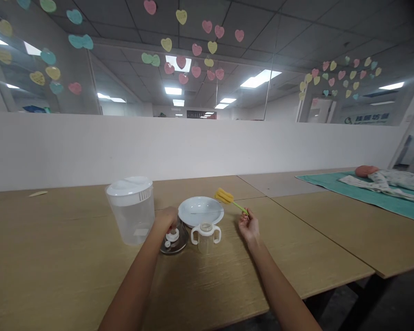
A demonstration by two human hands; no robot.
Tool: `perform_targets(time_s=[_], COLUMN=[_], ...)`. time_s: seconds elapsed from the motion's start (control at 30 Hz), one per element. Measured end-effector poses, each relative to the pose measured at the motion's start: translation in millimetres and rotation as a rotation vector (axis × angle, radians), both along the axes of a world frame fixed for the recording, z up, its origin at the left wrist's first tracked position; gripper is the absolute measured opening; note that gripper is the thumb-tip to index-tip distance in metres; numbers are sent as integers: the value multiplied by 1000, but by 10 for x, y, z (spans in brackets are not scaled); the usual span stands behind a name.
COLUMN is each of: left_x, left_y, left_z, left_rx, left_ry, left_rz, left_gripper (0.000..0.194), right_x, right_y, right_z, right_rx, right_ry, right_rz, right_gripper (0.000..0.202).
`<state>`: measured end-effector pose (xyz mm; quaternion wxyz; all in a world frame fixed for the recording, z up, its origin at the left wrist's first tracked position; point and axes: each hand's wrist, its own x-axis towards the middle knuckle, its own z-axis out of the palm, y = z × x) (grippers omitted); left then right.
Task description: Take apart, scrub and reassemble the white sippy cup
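My right hand (249, 225) is closed on the thin green handle of a bottle brush (225, 196), whose yellow sponge head points up and left, beyond the white bowl. My left hand (167, 219) reaches into a dark metal dish (175, 250), fingers curled down; what they grip is hidden. In that dish lie a white bottle collar (173, 236) and a small white piece (167, 244). Just right of the dish stands a clear baby bottle (206, 243), uncapped, with two white handles. Behind it sits a shallow white bowl (196, 203), a thin dark line across its inside.
A translucent bucket (131, 225) with a white lid stands left of my left hand. At the far right, a baby doll (366, 171) in patterned clothes lies on a green cloth (352, 192). A white wall (193, 147) with glass above backs the wooden table (207, 294).
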<state>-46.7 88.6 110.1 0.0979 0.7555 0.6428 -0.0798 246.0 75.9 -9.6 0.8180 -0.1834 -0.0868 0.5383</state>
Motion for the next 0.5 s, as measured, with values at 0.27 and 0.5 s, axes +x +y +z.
perform_targets(time_s=[0.27,0.5], left_x=[-25,-27], left_y=[5,58], left_z=[27,-28], left_rx=[-94,-129], left_ry=[-64,-176], left_rz=[-12,-70], left_gripper=[4,9], right_x=[-20,-31], right_y=[-11,2], right_z=[17,11], right_rx=[-9,-1], right_ry=[14,-36], right_rz=[-1,12], right_gripper=[10,8])
